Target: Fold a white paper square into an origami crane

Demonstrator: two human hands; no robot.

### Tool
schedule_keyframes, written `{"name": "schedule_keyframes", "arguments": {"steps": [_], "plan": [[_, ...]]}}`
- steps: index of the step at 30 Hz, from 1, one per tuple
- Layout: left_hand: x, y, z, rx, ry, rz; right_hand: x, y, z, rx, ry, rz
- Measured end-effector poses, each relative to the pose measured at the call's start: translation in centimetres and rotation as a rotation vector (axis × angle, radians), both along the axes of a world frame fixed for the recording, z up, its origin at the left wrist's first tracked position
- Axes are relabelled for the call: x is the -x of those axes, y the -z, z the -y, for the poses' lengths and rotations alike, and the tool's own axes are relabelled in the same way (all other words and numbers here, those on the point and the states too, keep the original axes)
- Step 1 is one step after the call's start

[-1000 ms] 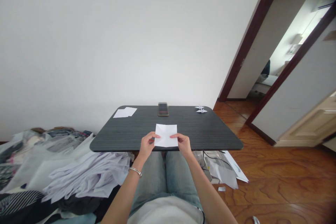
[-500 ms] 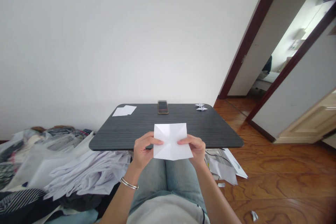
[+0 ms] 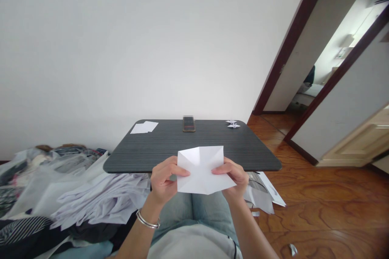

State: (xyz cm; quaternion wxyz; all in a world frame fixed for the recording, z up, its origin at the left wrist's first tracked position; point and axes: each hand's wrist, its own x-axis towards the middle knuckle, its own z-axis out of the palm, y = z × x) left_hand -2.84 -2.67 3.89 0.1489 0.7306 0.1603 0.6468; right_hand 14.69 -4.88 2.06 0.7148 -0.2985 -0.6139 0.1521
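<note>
A square sheet of white paper [image 3: 200, 172], with crease lines crossing at its middle, is held up before the near edge of the dark table. My left hand [image 3: 165, 178] pinches its left side, thumb on the face toward me and the other fingers behind. On the opposite side my right hand [image 3: 235, 178] grips it the same way. The sheet bends slightly along its creases. The fingers behind the paper are partly hidden.
On the dark table [image 3: 158, 149] lie white paper sheets [image 3: 144, 127] at back left, a phone [image 3: 189, 124] at back centre and folded paper cranes [image 3: 234, 126] at back right. Clothes and plastic bags [image 3: 73, 186] are heaped left. Papers [image 3: 261, 198] sit below right.
Both hands have come slightly lower and nearer with the paper. My right hand has shifted right, and the sheet now looks larger and more bent along its creases.
</note>
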Motion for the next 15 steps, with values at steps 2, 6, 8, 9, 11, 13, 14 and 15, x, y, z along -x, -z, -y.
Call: {"name": "schedule_keyframes", "arguments": {"steps": [2,6,8,9,11,13,14,15], "plan": [[0.0,0.0,0.1,0.013,0.013,0.015,0.0,-0.1,0.1,-0.013,-0.009,-0.006],[-0.3,0.1,0.2,0.061,0.061,0.045,0.4,-0.7,0.4,-0.021,-0.002,-0.041],[-0.5,0.1,0.3,0.117,0.082,0.092,0.8,-0.9,0.5,-0.009,0.001,-0.077],[-0.7,0.2,0.4,0.162,0.087,0.123,0.9,-0.9,0.5,-0.001,-0.006,-0.108],[-1.1,0.2,0.6,0.283,0.091,0.191,1.3,-0.8,0.6,0.037,-0.027,-0.187],[-1.5,0.2,0.8,0.42,0.123,0.23,1.4,-0.6,0.5,0.111,-0.043,-0.258],[-1.6,0.2,0.9,0.483,0.144,0.242,1.5,-0.5,0.4,0.154,-0.051,-0.283],[-1.8,0.1,1.0,0.537,0.157,0.257,1.5,-0.4,0.4,0.197,-0.06,-0.301]]}}
